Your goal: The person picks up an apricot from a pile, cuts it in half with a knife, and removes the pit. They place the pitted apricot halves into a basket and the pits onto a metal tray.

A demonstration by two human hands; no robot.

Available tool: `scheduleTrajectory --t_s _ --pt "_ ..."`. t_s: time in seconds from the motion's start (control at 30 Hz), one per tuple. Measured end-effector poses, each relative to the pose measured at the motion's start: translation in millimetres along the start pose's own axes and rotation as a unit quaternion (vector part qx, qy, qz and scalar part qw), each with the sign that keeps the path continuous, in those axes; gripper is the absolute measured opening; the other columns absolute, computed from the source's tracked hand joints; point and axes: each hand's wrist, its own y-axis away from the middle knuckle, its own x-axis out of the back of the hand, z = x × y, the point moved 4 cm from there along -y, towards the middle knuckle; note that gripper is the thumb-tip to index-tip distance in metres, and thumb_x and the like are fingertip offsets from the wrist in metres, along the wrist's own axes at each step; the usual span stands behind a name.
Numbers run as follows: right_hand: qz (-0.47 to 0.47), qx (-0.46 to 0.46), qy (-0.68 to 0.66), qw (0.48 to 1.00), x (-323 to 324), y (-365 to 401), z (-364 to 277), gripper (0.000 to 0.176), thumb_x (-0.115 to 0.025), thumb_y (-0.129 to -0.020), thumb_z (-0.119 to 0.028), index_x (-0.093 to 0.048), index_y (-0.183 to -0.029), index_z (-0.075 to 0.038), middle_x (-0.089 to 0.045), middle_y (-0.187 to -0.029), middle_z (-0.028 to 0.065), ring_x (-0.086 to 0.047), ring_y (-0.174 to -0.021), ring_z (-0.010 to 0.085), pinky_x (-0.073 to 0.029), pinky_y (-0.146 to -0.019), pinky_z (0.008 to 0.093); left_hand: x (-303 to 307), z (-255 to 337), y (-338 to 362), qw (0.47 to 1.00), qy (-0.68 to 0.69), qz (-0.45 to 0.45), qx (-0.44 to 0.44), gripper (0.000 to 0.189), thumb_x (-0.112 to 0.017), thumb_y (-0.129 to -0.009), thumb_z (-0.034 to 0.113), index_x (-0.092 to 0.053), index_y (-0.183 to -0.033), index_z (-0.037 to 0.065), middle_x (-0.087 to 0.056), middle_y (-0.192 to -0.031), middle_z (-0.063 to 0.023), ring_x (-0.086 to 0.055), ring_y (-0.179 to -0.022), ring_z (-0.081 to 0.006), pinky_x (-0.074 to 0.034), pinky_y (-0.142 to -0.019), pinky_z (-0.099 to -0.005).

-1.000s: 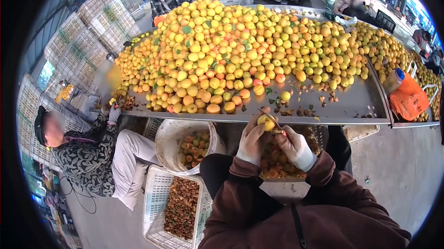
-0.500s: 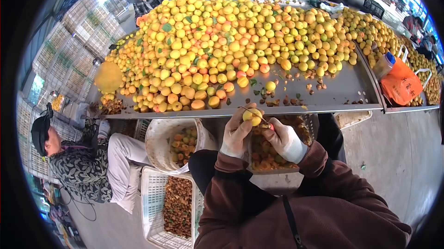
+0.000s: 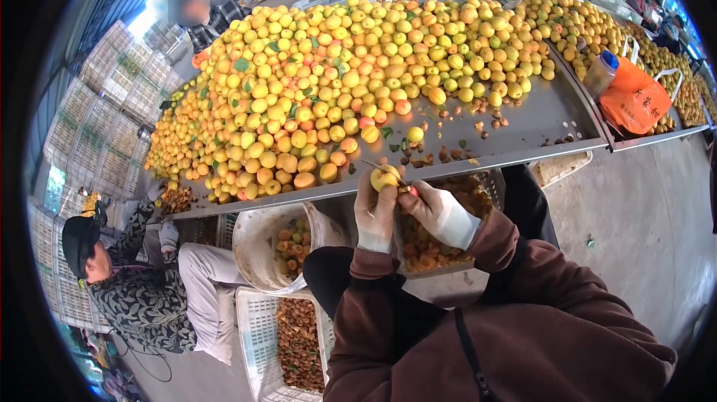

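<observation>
Head view: L hand [image 3: 376, 212], white glove, grip wrapped round one yellow apricot [image 3: 385, 176], held up just in front of the near edge of the worktop [image 3: 553, 122], above the lap. R hand [image 3: 441, 215], also gloved, grip clenched on a small knife [image 3: 399, 183]; thin blade lies across the top of the apricot, touching it. Both hands close together, fingers nearly meeting. Brown sleeves below.

Under the hands, a crate [image 3: 429, 249] w/ orange fruit halves. To its left a white bucket [image 3: 258, 253], tilted, some halves inside. Below that a white basket [image 3: 250, 327] full of brown pits.

Worktop is metal, sloped in the frame, carrying a big pile of apricots [image 3: 351, 51], yellow-orange w/ a few green leaves. Near edge mostly bare: loose pits [image 3: 448, 154] and scraps, one single apricot apart from the heap. Far right: orange bag [image 3: 635, 100], jar w/ blue lid [image 3: 601, 73] just beside it.

Left of frame, a co-worker [image 3: 134, 290] in a patterned top sits low by the worktop, one hand reaching up to its edge. More ppl at the far side, mostly cut off. Stacked white crates behind, left.
</observation>
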Motion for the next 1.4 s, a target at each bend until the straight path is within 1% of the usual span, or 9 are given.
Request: scheduleTrajectory --t_s 0.2,0.33,0.67,0.77,0.97,1.07,1.17,1.27,1.4 --pt "0.105 0.047 -0.004 0.993 -23.1 5.2 23.7 0.035 -0.051 -0.099 -0.036 -0.049 -0.111 -0.003 -0.062 -0.081 0.0233 -0.063 -0.08 0.0457 -0.05 -0.065 0.0422 -15.3 -23.2 6.8 0.965 0.238 0.008 0.109 0.065 -0.05 -0.097 0.051 -0.046 -0.132 -0.003 -0.065 -0.115 -0.0174 -0.06 -0.109 -0.0232 -0.046 -0.096 -0.0368" --pt "0.036 -0.026 0.014 0.999 -16.5 -4.3 35.8 0.035 -0.053 -0.098 -0.033 -0.047 -0.118 -0.004 -0.063 -0.082 0.0255 -0.061 -0.084 0.0471 -0.051 -0.066 0.0462 11.6 -26.4 -8.3 0.995 0.035 0.037 0.087 0.055 -0.057 -0.097 0.037 -0.045 -0.133 -0.003 -0.063 -0.113 -0.0109 -0.059 -0.104 -0.0211 -0.045 -0.095 -0.035" --pt "0.055 0.022 0.027 0.998 -13.7 -3.0 33.8 0.028 -0.055 -0.097 -0.029 -0.05 -0.104 -0.003 -0.062 -0.078 0.0258 -0.061 -0.078 0.047 -0.049 -0.062 0.0477 10.4 -34.8 -1.5 0.979 0.155 0.048 0.127 0.047 -0.056 -0.099 0.028 -0.047 -0.135 -0.002 -0.06 -0.117 -0.0102 -0.057 -0.104 -0.0162 -0.045 -0.093 -0.029" --pt "0.036 0.011 -0.025 0.999 -2.4 -4.7 19.6 0.03 -0.055 -0.097 -0.032 -0.052 -0.102 -0.002 -0.062 -0.08 0.025 -0.061 -0.08 0.0464 -0.05 -0.064 0.0459 4.1 -16.3 -5.8 1.0 -0.021 0.0 -0.002 0.045 -0.055 -0.1 0.025 -0.047 -0.134 -0.003 -0.062 -0.112 -0.0097 -0.057 -0.102 -0.0161 -0.046 -0.09 -0.0275" --pt "0.06 -0.006 0.041 0.997 -9.5 5.2 26.1 0.045 -0.055 -0.096 -0.034 -0.045 -0.13 -0.006 -0.065 -0.087 0.0255 -0.063 -0.083 0.0442 -0.052 -0.069 0.0457 -2.0 -30.2 5.9 0.99 0.07 0.043 0.111 0.047 -0.045 -0.102 0.04 -0.053 -0.124 -0.001 -0.064 -0.1 -0.0096 -0.059 -0.096 -0.0175 -0.046 -0.09 -0.0311" --pt "0.042 -0.045 -0.012 0.998 -13.7 1.5 39.6 0.033 -0.053 -0.097 -0.032 -0.049 -0.116 -0.005 -0.062 -0.082 0.0263 -0.061 -0.082 0.0463 -0.051 -0.067 0.0465 -1.4 -27.5 2.6 0.988 0.054 0.031 0.138 0.041 -0.046 -0.101 0.032 -0.053 -0.124 -0.001 -0.064 -0.106 -0.0106 -0.058 -0.099 -0.0176 -0.045 -0.093 -0.0299" --pt "0.047 -0.013 -0.036 0.998 -12.6 -0.6 29.0 0.03 -0.051 -0.098 -0.031 -0.048 -0.109 -0.004 -0.061 -0.078 0.0258 -0.061 -0.08 0.0472 -0.05 -0.064 0.0469 -1.0 -9.8 -2.4 0.994 -0.095 0.057 -0.023 0.039 -0.053 -0.099 0.023 -0.05 -0.129 -0.002 -0.062 -0.113 -0.0124 -0.059 -0.1 -0.0176 -0.047 -0.09 -0.0286" --pt "0.061 0.012 0.013 0.998 -12.2 1.4 20.7 0.029 -0.051 -0.098 -0.028 -0.053 -0.112 -0.002 -0.06 -0.075 0.0217 -0.062 -0.074 0.0452 -0.05 -0.061 0.0401 -1.8 -20.8 0.6 0.988 0.102 0.062 0.1 0.045 -0.054 -0.099 0.032 -0.049 -0.129 -0.002 -0.062 -0.112 -0.013 -0.06 -0.096 -0.0177 -0.049 -0.085 -0.0295" --pt "0.093 0.023 0.031 0.995 -20.6 2.9 27.9 0.034 -0.053 -0.098 -0.031 -0.052 -0.115 -0.002 -0.062 -0.079 0.0245 -0.063 -0.079 0.0459 -0.051 -0.061 0.042 3.2 -28.9 5.2 0.994 0.044 0.052 0.081 0.055 -0.048 -0.1 0.047 -0.053 -0.123 -0.002 -0.065 -0.105 -0.0135 -0.061 -0.093 -0.0181 -0.05 -0.083 -0.0308"
